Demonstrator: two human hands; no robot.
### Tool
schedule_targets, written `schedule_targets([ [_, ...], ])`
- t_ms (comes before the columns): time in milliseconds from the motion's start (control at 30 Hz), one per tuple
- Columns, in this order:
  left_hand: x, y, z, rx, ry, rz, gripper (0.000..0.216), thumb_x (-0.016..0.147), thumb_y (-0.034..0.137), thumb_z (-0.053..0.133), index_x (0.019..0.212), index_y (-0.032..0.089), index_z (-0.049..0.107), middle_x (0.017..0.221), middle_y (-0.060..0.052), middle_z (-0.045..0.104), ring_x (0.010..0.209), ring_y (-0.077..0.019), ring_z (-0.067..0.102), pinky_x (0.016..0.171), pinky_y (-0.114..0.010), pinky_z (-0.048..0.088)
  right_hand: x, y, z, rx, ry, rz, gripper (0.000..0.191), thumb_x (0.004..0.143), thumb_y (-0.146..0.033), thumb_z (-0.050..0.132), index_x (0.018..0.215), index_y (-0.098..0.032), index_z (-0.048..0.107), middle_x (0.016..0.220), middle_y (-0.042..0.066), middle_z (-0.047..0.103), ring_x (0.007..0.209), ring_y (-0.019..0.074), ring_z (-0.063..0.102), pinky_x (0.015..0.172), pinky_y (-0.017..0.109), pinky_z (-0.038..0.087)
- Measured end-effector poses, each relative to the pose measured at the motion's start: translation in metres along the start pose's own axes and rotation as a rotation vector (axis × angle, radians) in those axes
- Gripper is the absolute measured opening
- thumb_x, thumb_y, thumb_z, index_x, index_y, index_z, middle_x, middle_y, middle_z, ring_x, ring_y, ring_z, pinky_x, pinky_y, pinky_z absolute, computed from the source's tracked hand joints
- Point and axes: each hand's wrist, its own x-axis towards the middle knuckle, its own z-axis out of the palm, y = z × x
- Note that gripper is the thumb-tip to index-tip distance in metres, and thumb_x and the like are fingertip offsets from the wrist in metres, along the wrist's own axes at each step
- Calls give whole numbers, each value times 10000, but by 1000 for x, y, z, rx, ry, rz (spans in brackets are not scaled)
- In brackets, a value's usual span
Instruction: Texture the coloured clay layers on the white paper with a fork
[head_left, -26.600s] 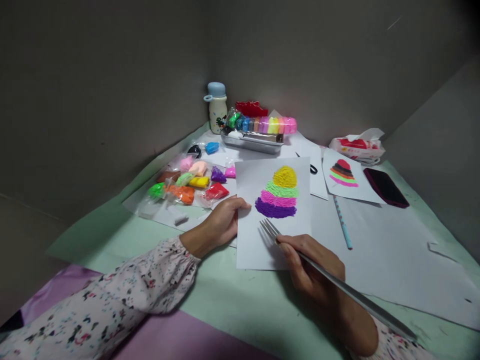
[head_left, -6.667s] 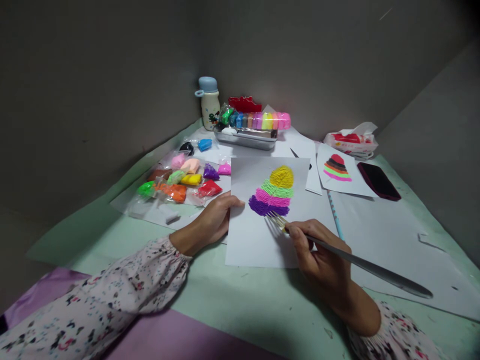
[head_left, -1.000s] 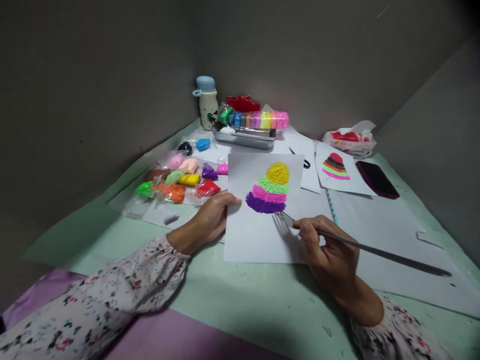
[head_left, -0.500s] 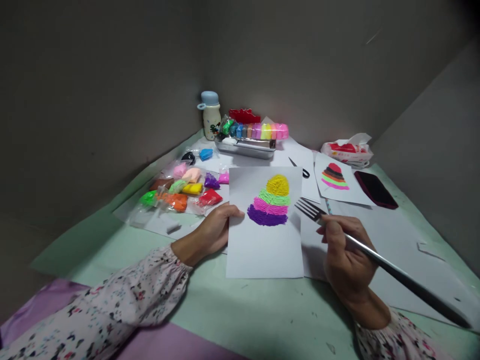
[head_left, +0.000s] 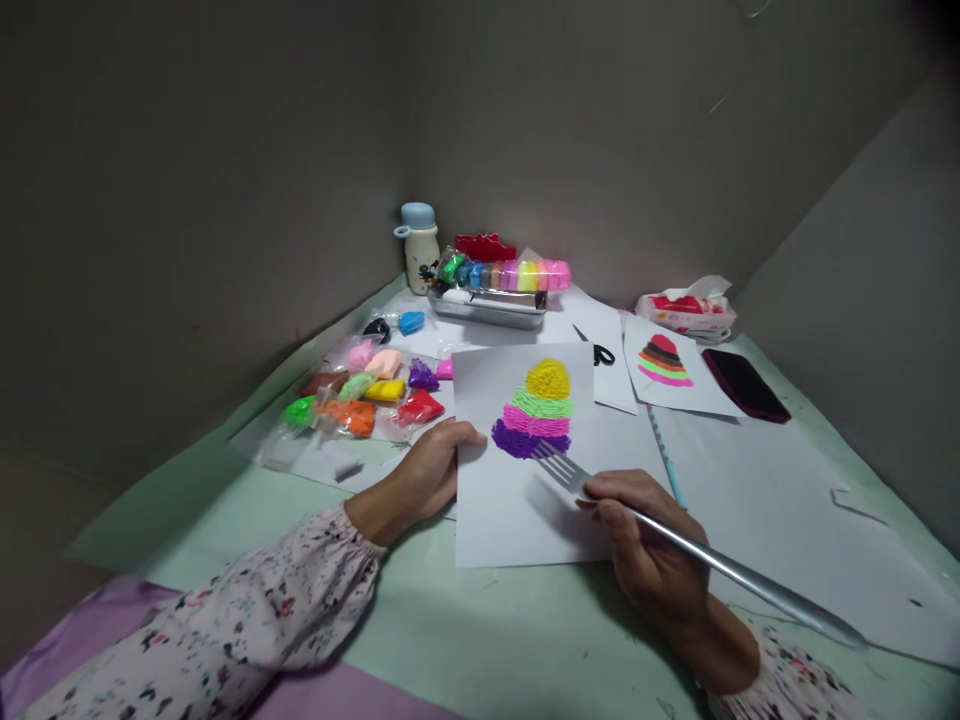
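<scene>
My left hand (head_left: 431, 465) grips the left edge of a white sheet of paper (head_left: 517, 520), thumb on top and the other fingers hidden behind. On the sheet is a layered clay shape (head_left: 534, 412) in yellow, light green, pink and purple, its surface covered in fine grooves. A metal fork (head_left: 720, 560) is held in my right hand (head_left: 656, 550), pinched near its neck. Its tines lie over the lower edge of the purple layer; whether they touch it I cannot tell. The fork's long handle points to the lower right.
Bagged clay pieces (head_left: 352, 415) in several colours lie at left. Behind are a bottle (head_left: 421, 250), a metal tray (head_left: 487, 312) and a clay pack (head_left: 525, 275). Scissors (head_left: 602, 354), a second clay picture (head_left: 701, 385), a phone (head_left: 746, 384), a tissue pack (head_left: 686, 308) and a blue pencil (head_left: 664, 455) are at right.
My right hand has brought the fork left and down, from beside the sheet to over the purple layer. My left hand still holds the sheet. The view has shifted slightly.
</scene>
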Motion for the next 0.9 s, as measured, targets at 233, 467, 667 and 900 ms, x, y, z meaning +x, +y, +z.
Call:
schedule_targets([
  [233,-1,-2,-1,52,-54,-1,105,607,61,573,670,137,537,580,2,567,527,-133,572,558,-277,481,4,-1,2,-37,-57,-11,200,872,-78,523,972,-213,632,804,19,646,746,150,610,640,299,480],
  [467,-2,-3,-1,70,-86,2,120,624,67,560,718,140,574,624,-20,612,558,-153,609,588,-293,508,4,-1,3,-78,-68,0,152,878,-110,523,934,-202,632,755,10,630,705,147,600,622,289,475],
  [667,-2,-5,-1,96,-87,15,87,631,70,558,677,143,554,603,-19,604,547,-152,608,583,-292,510,5,-1,5,-92,-51,-12,152,879,-113,519,929,-200,633,743,8,622,690,143,591,613,287,470],
  [900,-1,-6,-1,113,-103,28,93,632,88,567,710,138,566,616,-12,603,537,-140,591,563,-275,491,5,-3,4,-114,-71,-9,145,880,-114,517,912,-203,627,745,9,631,687,141,589,609,285,465],
])
